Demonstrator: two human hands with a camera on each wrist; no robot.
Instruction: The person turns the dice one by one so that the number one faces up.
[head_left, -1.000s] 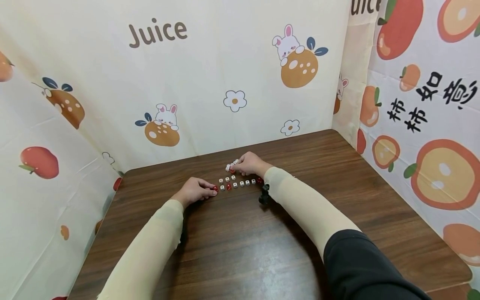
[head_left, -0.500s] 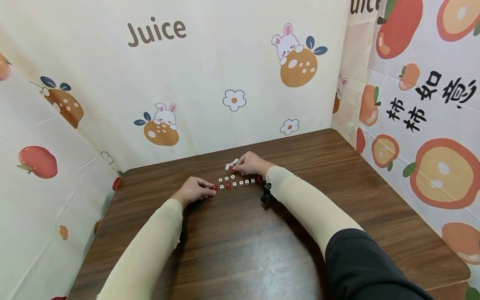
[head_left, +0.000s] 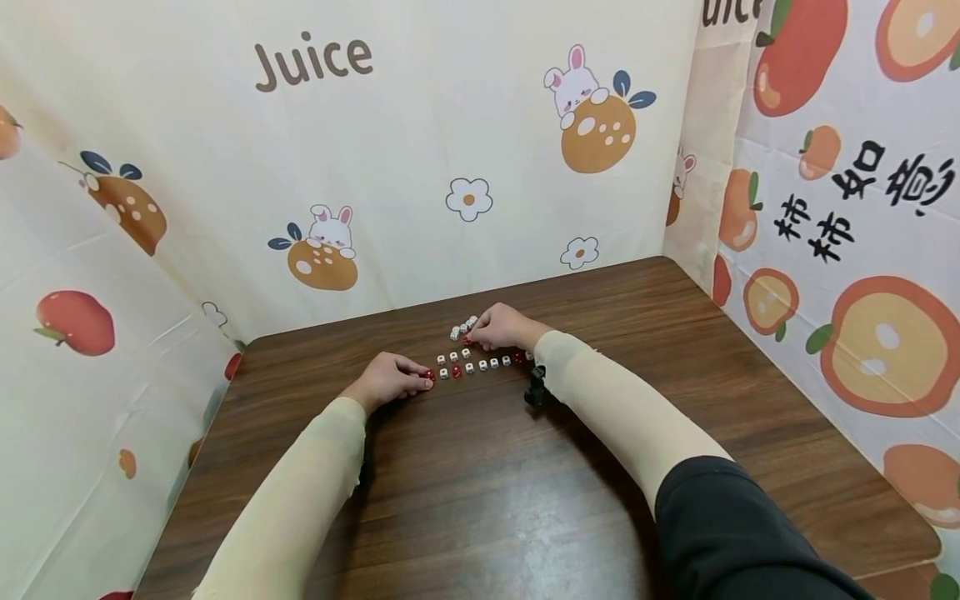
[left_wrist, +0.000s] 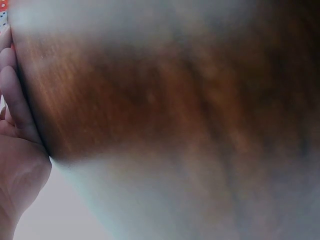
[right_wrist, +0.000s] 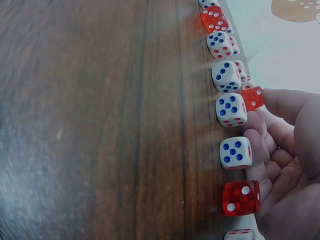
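Note:
My left hand (head_left: 387,380) pinches a red die (head_left: 430,375) at the left end of a row of dice. Only its edge and fingers (left_wrist: 15,97) show in the left wrist view, with part of a red die in the top corner. Behind the row, my right hand (head_left: 504,327) holds another red die (right_wrist: 252,98) between thumb and fingers, beside a small cluster of white dice (head_left: 463,327). The front row mixes white dice (right_wrist: 235,153) with red ones, one red die (right_wrist: 241,197) lying close to the right hand's fingers.
A short second line of white dice (head_left: 453,357) lies just behind the front row. The brown wooden table (head_left: 465,500) meets a printed cloth backdrop (head_left: 405,150) at its far edge. A black wrist device (head_left: 536,387) hangs under the right forearm near the row's right end.
The right wrist has shifted slightly right, uncovering a white die at the row's right end. The red die in the right hand has barely moved; the left hand stays in place.

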